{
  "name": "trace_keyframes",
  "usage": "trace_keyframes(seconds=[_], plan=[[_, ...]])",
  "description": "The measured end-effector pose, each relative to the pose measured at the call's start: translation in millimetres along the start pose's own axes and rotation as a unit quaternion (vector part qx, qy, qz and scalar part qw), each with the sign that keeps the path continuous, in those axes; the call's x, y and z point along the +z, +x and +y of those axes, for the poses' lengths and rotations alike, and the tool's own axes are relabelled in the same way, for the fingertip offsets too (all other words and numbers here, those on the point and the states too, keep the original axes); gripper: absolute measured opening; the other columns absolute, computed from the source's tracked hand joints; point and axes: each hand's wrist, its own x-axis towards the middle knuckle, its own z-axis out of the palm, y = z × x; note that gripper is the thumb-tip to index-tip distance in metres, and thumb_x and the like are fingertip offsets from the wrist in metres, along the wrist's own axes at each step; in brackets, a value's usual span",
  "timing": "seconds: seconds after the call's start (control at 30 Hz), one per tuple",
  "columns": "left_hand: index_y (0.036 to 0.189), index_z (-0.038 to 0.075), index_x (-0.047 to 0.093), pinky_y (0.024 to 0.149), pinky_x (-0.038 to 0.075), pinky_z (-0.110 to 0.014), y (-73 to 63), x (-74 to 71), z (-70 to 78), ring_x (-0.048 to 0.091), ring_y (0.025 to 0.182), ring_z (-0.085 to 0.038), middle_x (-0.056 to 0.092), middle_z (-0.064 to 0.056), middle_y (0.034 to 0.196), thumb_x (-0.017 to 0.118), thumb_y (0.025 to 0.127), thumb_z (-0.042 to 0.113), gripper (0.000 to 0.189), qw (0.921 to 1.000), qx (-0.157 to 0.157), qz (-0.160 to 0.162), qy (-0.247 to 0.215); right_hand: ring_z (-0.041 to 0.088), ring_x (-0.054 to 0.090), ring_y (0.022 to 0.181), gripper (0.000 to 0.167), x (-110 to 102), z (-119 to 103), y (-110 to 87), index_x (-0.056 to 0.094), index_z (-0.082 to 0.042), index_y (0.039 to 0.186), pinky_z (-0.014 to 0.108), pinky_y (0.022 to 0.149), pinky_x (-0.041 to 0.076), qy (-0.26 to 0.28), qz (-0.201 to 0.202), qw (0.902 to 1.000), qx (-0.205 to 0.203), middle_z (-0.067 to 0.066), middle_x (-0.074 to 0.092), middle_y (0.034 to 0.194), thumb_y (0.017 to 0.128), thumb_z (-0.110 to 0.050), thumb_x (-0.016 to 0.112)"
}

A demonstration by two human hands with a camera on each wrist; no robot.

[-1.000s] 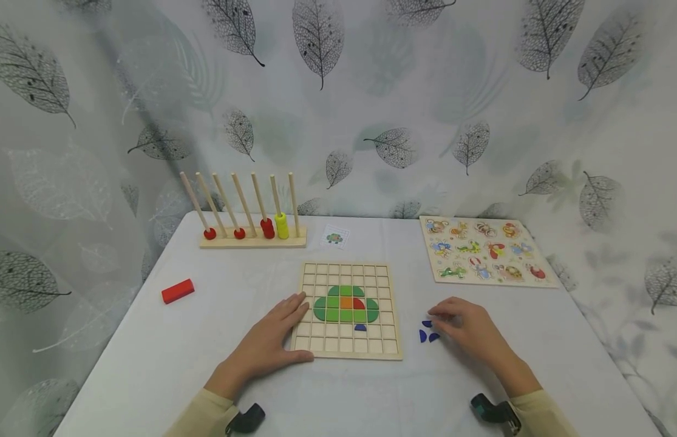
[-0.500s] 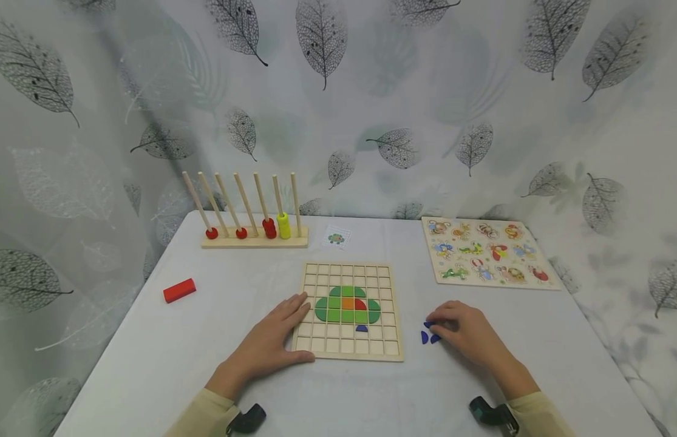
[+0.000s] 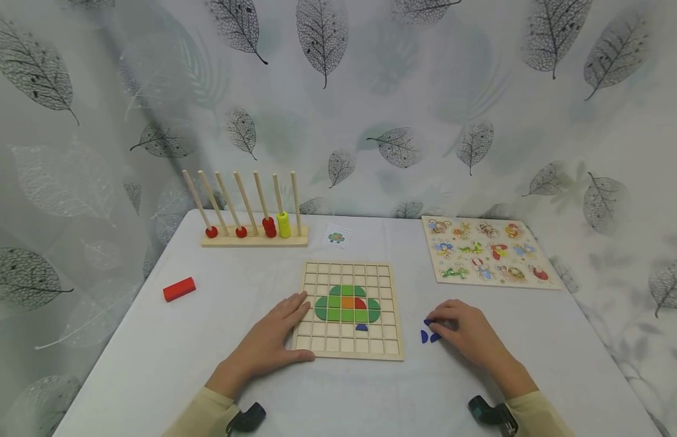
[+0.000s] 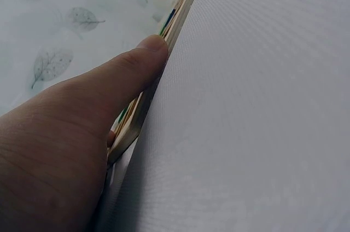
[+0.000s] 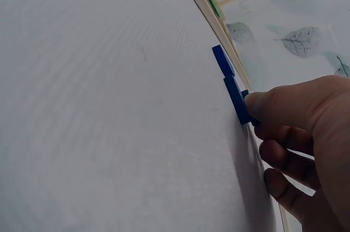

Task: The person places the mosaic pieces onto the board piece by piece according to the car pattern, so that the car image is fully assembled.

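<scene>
A square wooden grid board [image 3: 376, 347] lies in the middle of the table, with green, orange and red pieces set in its cells and one blue piece [image 3: 362, 327] below them. My left hand [image 3: 268, 340] rests along the board's left side, fingers spread and thumb at the front edge; the left wrist view shows the thumb [image 4: 134, 65] against the rim. Right of the board, my right hand [image 3: 466, 328] pinches a small dark-blue half-round piece [image 3: 428, 322] between thumb and fingers. Two similar blue pieces [image 3: 424, 336] lie beside those fingertips; the right wrist view shows blue pieces [image 5: 236, 98] by the thumb.
A peg stand [image 3: 256, 241] with red and yellow beads stands at the back left. Near it lies a small picture card [image 3: 336, 236]. An insect puzzle board [image 3: 483, 252] is at the back right, and a red block [image 3: 179, 289] at the left.
The right hand's fingertips have come down slightly and now pinch the upper blue piece. My left hand has stayed on the board.
</scene>
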Motion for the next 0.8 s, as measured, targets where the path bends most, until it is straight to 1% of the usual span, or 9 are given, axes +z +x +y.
trace_keyframes(seconds=[0.1, 0.3, 0.47, 0.67, 0.8], plan=[[0.167, 0.010, 0.043, 0.127, 0.030, -0.055, 0.2, -0.5, 0.3, 0.026, 0.163, -0.031, 0.029, -0.005, 0.178, 0.078, 0.086, 0.075, 0.109, 1.0000, 0.000, 0.000, -0.001, 0.012, 0.068, 0.098, 0.022, -2, -2, 0.2, 0.085, -0.022, 0.101, 0.047, 0.090, 0.059, 0.000, 0.010, 0.9999, -0.007, -0.014, 0.072, 0.103, 0.088, -0.006, 0.090], [0.167, 0.010, 0.043, 0.127, 0.031, -0.055, 0.2, -0.5, 0.0, 0.026, 0.163, -0.030, 0.029, -0.004, 0.178, 0.078, 0.086, 0.075, 0.109, 1.0000, 0.000, 0.001, 0.000, 0.012, 0.070, 0.096, 0.025, -10, -10, 1.3, 0.084, -0.022, 0.102, 0.044, 0.085, 0.062, -0.014, 0.041, 0.9984, -0.036, -0.013, 0.072, 0.103, 0.086, -0.003, 0.092], [0.167, 0.010, 0.043, 0.127, 0.031, -0.055, -0.5, -0.3, -0.6, 0.025, 0.163, -0.029, 0.028, -0.004, 0.178, 0.078, 0.086, 0.075, 0.109, 1.0000, 0.001, 0.002, 0.000, 0.012, 0.070, 0.096, 0.027, -18, -19, 4.2, 0.084, -0.023, 0.102, 0.044, 0.084, 0.063, -0.020, 0.050, 0.9975, -0.046, -0.012, 0.072, 0.104, 0.086, -0.003, 0.092], [0.168, 0.011, 0.043, 0.127, 0.030, -0.055, -0.5, 0.2, -1.2, 0.024, 0.163, -0.029, 0.028, -0.003, 0.178, 0.077, 0.087, 0.076, 0.109, 1.0000, -0.001, -0.002, -0.002, 0.009, 0.070, 0.094, 0.030, -20, -27, 7.1, 0.083, -0.023, 0.102, 0.039, 0.081, 0.063, -0.021, 0.067, 0.9949, -0.073, -0.014, 0.071, 0.105, 0.084, -0.002, 0.093], [0.168, 0.011, 0.042, 0.127, 0.030, -0.055, -0.3, 0.7, -1.7, 0.025, 0.163, -0.029, 0.027, -0.003, 0.178, 0.076, 0.087, 0.077, 0.109, 1.0000, -0.002, -0.001, 0.001, 0.009, 0.070, 0.094, 0.031, -22, -35, 8.5, 0.083, -0.023, 0.102, 0.038, 0.081, 0.064, -0.022, 0.074, 0.9941, -0.077, -0.014, 0.071, 0.104, 0.082, -0.002, 0.094]])
